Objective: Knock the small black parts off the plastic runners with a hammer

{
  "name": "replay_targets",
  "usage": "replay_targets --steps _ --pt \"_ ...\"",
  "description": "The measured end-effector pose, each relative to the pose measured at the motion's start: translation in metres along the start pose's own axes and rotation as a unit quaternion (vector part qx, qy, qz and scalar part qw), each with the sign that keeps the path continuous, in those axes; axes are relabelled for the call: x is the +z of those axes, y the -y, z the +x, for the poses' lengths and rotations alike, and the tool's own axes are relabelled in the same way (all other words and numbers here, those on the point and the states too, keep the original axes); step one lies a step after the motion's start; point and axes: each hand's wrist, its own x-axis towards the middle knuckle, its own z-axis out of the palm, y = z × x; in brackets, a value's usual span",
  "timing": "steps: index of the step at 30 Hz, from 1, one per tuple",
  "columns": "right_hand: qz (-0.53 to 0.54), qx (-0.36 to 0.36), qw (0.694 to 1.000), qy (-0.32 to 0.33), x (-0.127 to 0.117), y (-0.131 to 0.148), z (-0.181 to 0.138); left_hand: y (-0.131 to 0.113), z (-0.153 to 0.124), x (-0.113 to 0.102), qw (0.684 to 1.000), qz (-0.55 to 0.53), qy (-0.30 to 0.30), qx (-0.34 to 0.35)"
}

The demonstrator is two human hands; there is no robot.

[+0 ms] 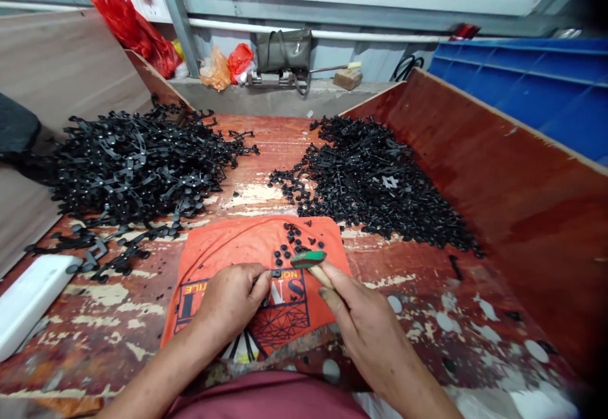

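Observation:
My right hand (354, 302) is closed around the wooden handle of a small hammer with a green head (308, 259). The hammer head hovers over an orange printed cloth (223, 242) or just touches it; I cannot tell which. My left hand (237, 295) is pinched shut on a small black part (276, 273), whose rest the fingers hide. Just beyond both hands, several small black round caps (285, 248) lie loose on the cloth, some partly behind the hammer head.
A large heap of black linked parts (137, 159) lies at the left, and another black heap (375, 172) at the right. A wooden board (503, 159) walls the right side, with a blue crate (527, 83) behind it. A white box (35, 302) lies at the left.

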Motion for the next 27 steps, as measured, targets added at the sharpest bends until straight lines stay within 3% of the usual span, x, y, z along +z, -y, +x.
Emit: replay_targets --steps 9,14,18,21,24,27 --pt "-0.022 -0.06 0.997 -0.039 0.004 0.008 -0.003 -0.002 -0.001 0.002 1.0 0.007 -0.016 0.004" --pt "-0.068 -0.043 0.996 0.032 0.021 0.0 0.0 -0.001 -0.001 0.005 0.999 0.031 -0.018 0.014" --pt "-0.053 -0.049 0.997 -0.017 0.024 -0.002 0.001 -0.003 -0.001 0.006 0.999 0.041 -0.018 0.012" --pt "-0.066 -0.033 0.997 0.03 0.029 -0.002 0.003 -0.003 -0.001 0.006 0.999 0.038 -0.012 0.003" --pt "-0.039 -0.016 0.998 0.05 0.03 -0.004 0.006 0.004 0.001 0.001 0.999 -0.044 0.0 0.002" --pt "0.009 -0.001 1.0 0.019 0.021 -0.007 0.008 0.011 0.002 -0.014 0.969 -0.248 -0.003 -0.004"
